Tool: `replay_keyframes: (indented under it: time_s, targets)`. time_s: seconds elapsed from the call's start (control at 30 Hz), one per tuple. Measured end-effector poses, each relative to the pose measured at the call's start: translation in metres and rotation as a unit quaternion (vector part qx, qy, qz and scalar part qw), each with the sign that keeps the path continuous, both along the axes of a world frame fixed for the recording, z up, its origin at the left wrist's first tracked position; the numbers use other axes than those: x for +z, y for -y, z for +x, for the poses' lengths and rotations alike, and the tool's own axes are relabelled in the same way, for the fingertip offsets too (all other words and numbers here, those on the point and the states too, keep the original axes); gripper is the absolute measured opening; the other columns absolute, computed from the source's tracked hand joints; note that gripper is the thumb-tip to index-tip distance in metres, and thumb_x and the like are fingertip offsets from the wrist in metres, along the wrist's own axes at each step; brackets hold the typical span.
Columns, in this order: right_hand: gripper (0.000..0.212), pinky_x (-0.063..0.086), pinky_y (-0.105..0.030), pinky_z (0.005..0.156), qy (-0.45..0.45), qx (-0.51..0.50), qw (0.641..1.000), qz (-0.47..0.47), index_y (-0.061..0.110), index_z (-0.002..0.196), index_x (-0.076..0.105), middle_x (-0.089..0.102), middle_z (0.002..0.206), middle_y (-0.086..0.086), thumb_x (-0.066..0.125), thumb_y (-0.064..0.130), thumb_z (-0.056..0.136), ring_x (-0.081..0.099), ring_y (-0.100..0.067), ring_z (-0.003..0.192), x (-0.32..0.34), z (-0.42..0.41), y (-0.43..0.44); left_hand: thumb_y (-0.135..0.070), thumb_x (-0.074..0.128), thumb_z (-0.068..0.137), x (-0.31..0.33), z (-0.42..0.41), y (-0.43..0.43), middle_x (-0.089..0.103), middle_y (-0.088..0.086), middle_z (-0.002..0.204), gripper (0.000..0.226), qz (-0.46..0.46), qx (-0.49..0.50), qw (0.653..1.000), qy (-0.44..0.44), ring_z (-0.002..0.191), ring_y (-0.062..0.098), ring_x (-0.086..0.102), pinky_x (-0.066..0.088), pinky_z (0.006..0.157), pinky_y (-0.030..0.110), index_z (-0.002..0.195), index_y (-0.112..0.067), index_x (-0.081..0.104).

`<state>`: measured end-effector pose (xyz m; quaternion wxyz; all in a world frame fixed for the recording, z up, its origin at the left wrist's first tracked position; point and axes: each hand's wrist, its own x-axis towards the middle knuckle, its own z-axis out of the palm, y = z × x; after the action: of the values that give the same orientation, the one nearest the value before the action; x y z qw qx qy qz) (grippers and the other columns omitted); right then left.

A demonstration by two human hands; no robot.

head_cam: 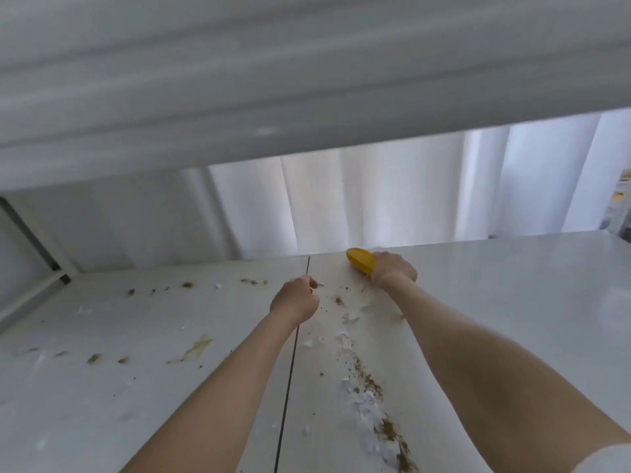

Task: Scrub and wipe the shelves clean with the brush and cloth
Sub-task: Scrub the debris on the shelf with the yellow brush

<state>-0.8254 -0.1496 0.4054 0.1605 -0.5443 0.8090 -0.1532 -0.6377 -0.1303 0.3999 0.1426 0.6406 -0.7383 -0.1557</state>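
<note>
Half the yellow brush [358, 259] hides under the right hand [392, 269].

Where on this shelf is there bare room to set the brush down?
Bare: the right part of the shelf, beyond the right forearm, out to the far edge by the curtain. Crowded: the trail of paper scraps and crumbs between the seam and that forearm, and the scattered stains across the left panel.

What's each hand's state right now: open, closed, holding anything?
Left hand: closed, fingers curled, nothing visible in it.
Right hand: closed around the yellow brush.
</note>
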Motion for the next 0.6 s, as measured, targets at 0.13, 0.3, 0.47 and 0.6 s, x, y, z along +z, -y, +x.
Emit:
replay_keyframes:
  time_s: [0.13, 0.3, 0.47, 0.6]
  targets:
    - [0.039, 0.044, -0.033, 0.076, -0.047, 0.097, 0.994, 0.013, 0.036, 0.131, 0.051, 0.058, 0.121, -0.002, 0.053, 0.028, 0.092, 0.058, -0.027, 0.11, -0.004, 0.027, -0.015, -0.017, 0.047, 0.092, 0.0, 0.002, -0.014, 0.057, 0.004, 0.125, 0.035, 0.011, 0.006, 1.0, 0.01, 0.113, 0.022, 0.054, 0.047, 0.096, 0.037, 0.127, -0.016, 0.052]
    - [0.042, 0.047, -0.032, 0.072, -0.09, 0.173, 0.98, 0.041, 0.043, 0.125, 0.05, 0.061, 0.113, 0.002, 0.065, 0.038, 0.086, 0.061, -0.024, 0.103, -0.003, 0.034, -0.061, -0.014, 0.047, 0.091, 0.013, -0.009, -0.041, 0.061, 0.006, 0.119, 0.033, -0.006, 0.016, 1.0, 0.018, 0.106, 0.023, 0.057, 0.048, 0.086, 0.032, 0.124, -0.015, 0.054]
    - [0.036, 0.048, -0.03, 0.067, -0.086, 0.214, 0.971, 0.065, 0.039, 0.11, 0.06, 0.061, 0.094, 0.006, 0.074, 0.041, 0.077, 0.06, -0.019, 0.089, -0.002, 0.036, -0.102, -0.017, 0.048, 0.091, 0.022, -0.019, -0.072, 0.06, 0.004, 0.123, 0.035, -0.025, 0.04, 0.999, 0.022, 0.108, 0.022, 0.057, 0.047, 0.078, 0.03, 0.125, -0.018, 0.054]
    - [0.037, 0.049, -0.03, 0.073, 0.031, 0.119, 0.992, 0.028, 0.03, 0.111, 0.062, 0.064, 0.098, 0.002, 0.072, 0.038, 0.076, 0.062, -0.02, 0.091, 0.003, 0.015, -0.113, -0.017, 0.048, 0.092, 0.028, -0.016, -0.081, 0.055, 0.006, 0.125, 0.036, -0.041, 0.052, 0.998, 0.005, 0.109, 0.023, 0.055, 0.049, 0.084, 0.033, 0.127, -0.017, 0.051]
